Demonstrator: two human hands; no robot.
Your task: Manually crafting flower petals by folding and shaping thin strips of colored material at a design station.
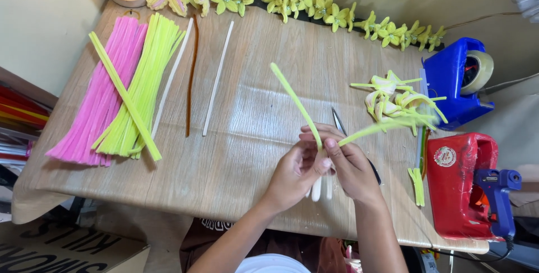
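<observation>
Wooden table (236, 138), hands (323, 169) on pipe cleaner (295, 102)

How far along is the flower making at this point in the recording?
Done: a row of finished yellow-green flowers lines the table's far edge, and a pile of bent petal pieces lies by the blue tape dispenser. In hand: the left hand and right hand bend one green pipe cleaner. Left: big bundles of green pipe cleaners and pink pipe cleaners lie unused.
</observation>
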